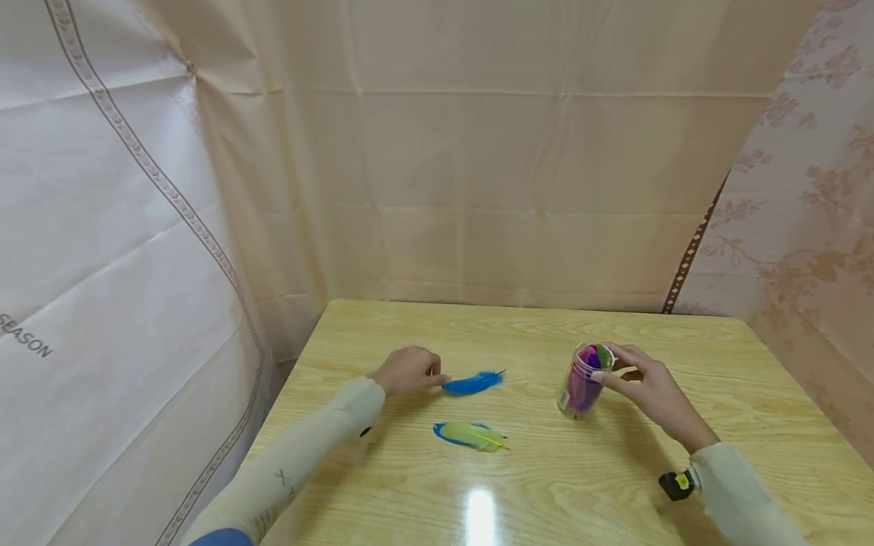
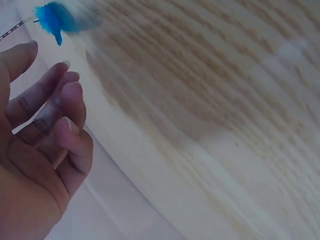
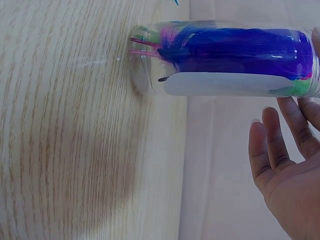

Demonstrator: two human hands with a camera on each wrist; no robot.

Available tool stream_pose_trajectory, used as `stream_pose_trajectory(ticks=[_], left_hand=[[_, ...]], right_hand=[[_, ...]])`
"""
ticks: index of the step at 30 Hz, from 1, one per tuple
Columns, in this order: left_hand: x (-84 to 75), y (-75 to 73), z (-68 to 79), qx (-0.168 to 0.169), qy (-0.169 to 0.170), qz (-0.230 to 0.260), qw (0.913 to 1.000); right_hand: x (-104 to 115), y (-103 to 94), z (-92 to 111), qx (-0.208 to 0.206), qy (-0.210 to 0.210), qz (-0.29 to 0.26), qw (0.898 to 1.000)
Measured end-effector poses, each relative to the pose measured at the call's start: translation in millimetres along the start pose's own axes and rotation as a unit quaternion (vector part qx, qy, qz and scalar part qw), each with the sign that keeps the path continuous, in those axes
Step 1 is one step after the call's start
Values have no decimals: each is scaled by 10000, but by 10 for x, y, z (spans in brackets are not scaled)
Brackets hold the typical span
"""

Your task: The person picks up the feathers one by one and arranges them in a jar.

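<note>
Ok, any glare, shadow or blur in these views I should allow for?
Head: a white glare patch on the table, below the yellow feather; left wrist: a broad shadow across the wood, and the blue feather looks soft; right wrist: small glints on the jar, shadow on the wood.

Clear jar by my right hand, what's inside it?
Feathers: purple-blue, pink and green, with pink quills near the base of the jar. The white label and the outer feathers cover whatever lies behind them, so I can't tell how many there are.
</note>
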State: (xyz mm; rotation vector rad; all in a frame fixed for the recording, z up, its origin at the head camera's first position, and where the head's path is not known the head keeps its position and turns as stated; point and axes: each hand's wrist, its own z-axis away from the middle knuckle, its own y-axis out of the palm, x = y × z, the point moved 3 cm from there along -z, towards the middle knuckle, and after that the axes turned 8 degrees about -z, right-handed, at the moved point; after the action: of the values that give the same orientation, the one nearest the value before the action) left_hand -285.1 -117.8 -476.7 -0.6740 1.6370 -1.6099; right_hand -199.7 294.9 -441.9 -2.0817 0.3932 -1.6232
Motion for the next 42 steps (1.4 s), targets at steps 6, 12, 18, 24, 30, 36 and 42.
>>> stream_pose_trajectory(ticks=[6,12,18,24,30,36,42], left_hand=[[-51,58,30,75,-56,124,9999],[-101,99,19,171,-50,243,9995],[-112,137,-39,132,96,272,9995],[-79,124,-59,-36,46,465,9989],[-26,20,-64,-496,-56,869,9950],[-11,-34,-67,-851,-23,1238,9886],[-36,-76,-69,-1017,-19,1369,9854]], right_hand=[[-7,1,5,8,-29,-12,10000],[-16,8,-4,28,-33,-14,10000],[-6,16,-5,40,-23,-32,10000],[32,32,-11,39,-130,-29,9999],[42,14,-19,27,-171,-27,9998],[24,5,-20,18,-149,-29,9999],[6,14,-5,8,-83,-3,10000]])
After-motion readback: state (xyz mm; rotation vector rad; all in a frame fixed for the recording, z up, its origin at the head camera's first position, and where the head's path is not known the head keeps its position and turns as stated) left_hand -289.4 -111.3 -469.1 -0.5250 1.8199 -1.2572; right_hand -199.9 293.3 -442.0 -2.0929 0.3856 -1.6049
